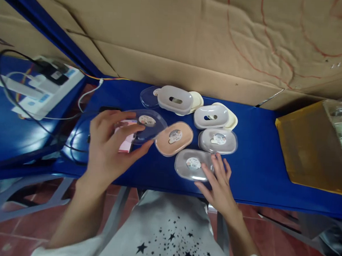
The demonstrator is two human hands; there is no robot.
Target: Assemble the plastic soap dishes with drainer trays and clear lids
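Note:
My left hand (115, 140) grips a clear oval lid (156, 123) with a round label, raised over a phone with a lit pink screen (126, 144). My right hand (217, 178) rests its fingertips on the right end of a grey oval box (186, 171) under a clear lid. Between the hands lies a peach oval piece (184, 134) with a label. Behind the grey box sits another lidded grey box (230, 142). Farther back, two grey oval trays with slots, one at the left (164, 97) and one at the right (200, 120), overlap cream pieces (232, 121).
A clear lid (147, 98) lies at the back left of the blue table (255, 166). A power strip with cables (50, 98) is at the far left. An open cardboard box (307, 146) stands at the right, and cardboard (170, 36) lines the back.

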